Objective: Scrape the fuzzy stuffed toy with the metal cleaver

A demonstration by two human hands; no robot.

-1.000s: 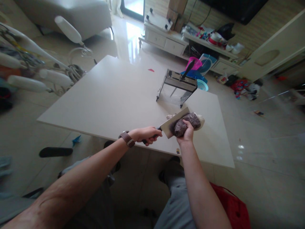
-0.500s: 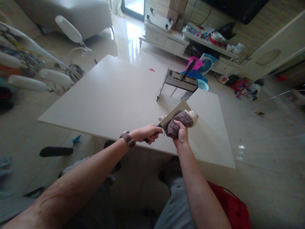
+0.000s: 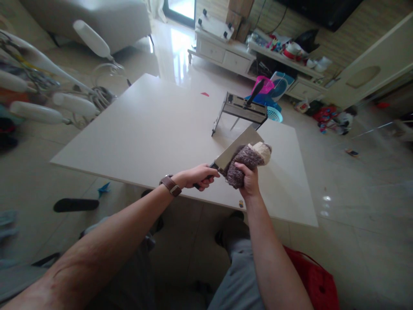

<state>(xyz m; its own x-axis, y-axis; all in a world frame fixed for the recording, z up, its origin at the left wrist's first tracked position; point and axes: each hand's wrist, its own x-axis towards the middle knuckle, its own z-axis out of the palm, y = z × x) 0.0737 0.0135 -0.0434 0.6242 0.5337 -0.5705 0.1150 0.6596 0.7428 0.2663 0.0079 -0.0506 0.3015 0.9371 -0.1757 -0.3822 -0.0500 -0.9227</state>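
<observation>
Head view, lower centre of the frame: left hand (image 3: 198,176) wrapped tight around the dark handle of a cleaver (image 3: 238,147), fingers closed on the grip, a brown watch (image 3: 170,185) at the wrist. Broad blade angled up and to the right, flat side turned toward the camera, probably so as to lay the steel open to the cloth. Right hand (image 3: 249,180) just beside it, fingers clamped on a bunched fuzzy cloth (image 3: 245,162), brown-grey with a pale end, pressed against the near face of the blade, seemingly for wiping. Both held in the air above the near right part of the pale desk (image 3: 145,129), not resting on it. Behind the blade, at centre right, a metal rack (image 3: 240,110) standing on the desk with a dark handle (image 3: 254,93) sticking up from it. Far across the desk, a small red scrap (image 3: 204,94). At lower right, a red stool (image 3: 314,280) beside the person's grey-trousered legs. Against the frame half a second back: cleaver and cloth lifted a little higher and further right, blade showing more of its face, pale end of the cloth raised toward the blade tip; grips on handle and cloth unchanged, rack unmoved.
</observation>
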